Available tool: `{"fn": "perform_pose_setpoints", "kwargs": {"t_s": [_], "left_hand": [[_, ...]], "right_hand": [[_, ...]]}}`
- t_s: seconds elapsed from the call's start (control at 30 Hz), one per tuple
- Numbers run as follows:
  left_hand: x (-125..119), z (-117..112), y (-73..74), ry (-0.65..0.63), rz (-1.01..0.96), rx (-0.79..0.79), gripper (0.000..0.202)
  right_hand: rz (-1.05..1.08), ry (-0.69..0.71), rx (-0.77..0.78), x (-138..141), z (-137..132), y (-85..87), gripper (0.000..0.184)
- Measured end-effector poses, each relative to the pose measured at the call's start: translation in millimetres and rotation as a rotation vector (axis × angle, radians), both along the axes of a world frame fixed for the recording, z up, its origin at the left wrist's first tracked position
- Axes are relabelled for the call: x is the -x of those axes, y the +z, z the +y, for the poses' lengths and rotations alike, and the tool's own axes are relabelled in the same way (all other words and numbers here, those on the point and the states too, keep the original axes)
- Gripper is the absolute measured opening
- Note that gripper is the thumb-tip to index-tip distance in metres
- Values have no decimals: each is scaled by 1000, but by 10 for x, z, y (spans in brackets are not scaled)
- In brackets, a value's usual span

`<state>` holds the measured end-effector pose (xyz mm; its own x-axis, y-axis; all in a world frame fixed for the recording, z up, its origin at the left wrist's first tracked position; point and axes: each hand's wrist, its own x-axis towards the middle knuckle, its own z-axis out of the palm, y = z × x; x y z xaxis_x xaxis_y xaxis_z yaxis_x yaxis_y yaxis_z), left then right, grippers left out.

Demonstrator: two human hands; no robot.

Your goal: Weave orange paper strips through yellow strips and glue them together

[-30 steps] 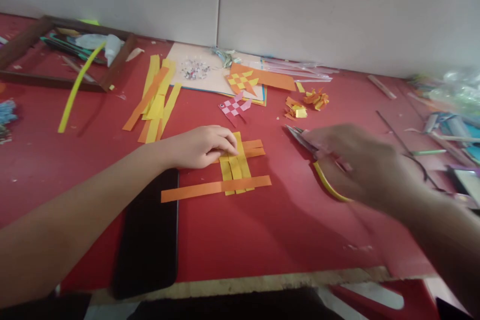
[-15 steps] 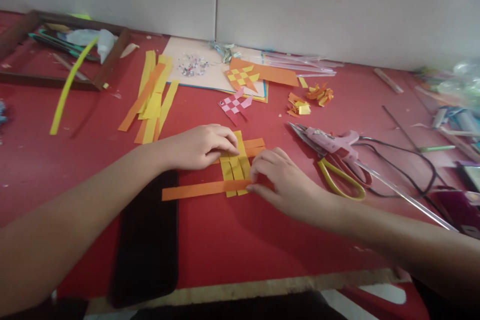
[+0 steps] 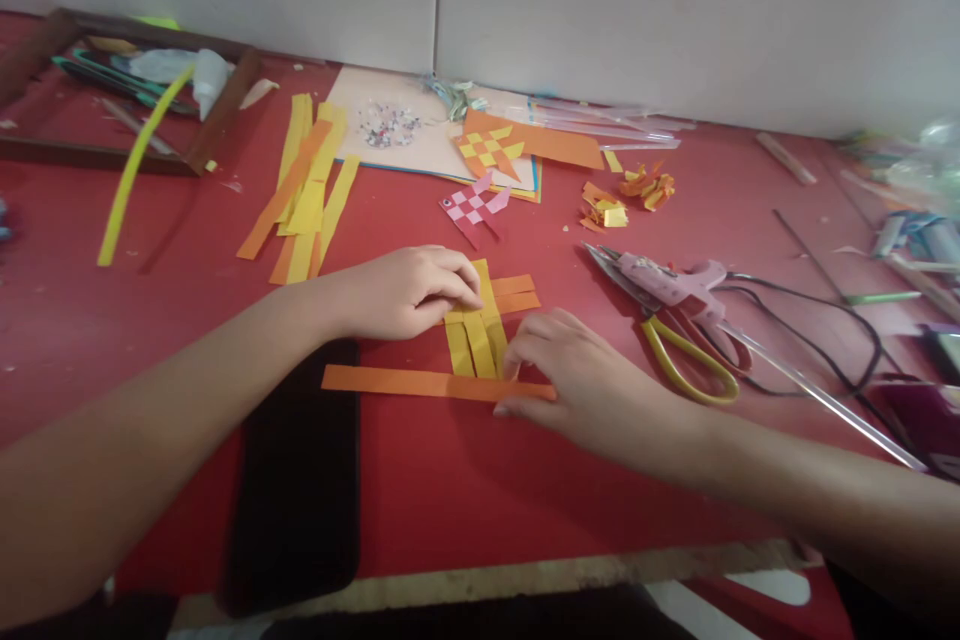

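Head view: three yellow strips (image 3: 474,340) run away from the worktop (image 3: 525,490) edge, and three orange ones cross them. The left hand (image 3: 409,292) presses on the two far orange strips (image 3: 519,292), grip unclosed. The right hand (image 3: 577,380) grip pinches the near orange strip (image 3: 397,382), whose long axis runs left-right. Bare worktop lies nearer than the yellow strips, with one pair of scissors (image 3: 690,365) to their right.

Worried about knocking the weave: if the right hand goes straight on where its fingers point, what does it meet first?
The right hand, pinching the orange strip, would first meet the yellow strips, close in front of it; beyond them, probably the left hand.
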<state>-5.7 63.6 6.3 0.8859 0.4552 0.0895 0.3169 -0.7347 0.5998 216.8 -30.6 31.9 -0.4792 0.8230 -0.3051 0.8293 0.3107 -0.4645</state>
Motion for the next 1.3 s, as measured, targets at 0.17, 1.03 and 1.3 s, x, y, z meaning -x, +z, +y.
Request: {"fn": "perform_pose_setpoints", "kwargs": {"t_s": [0.17, 1.03, 1.3], "left_hand": [[-5, -2, 3, -2, -4, 6, 34], [-6, 34, 18, 11, 5, 109, 32], [4, 13, 21, -16, -30, 56, 32]], "right_hand": [[67, 0, -14, 28, -72, -8, 11], [349, -297, 67, 45, 350, -114, 11], [310, -316, 37, 71, 361, -118, 8]]}}
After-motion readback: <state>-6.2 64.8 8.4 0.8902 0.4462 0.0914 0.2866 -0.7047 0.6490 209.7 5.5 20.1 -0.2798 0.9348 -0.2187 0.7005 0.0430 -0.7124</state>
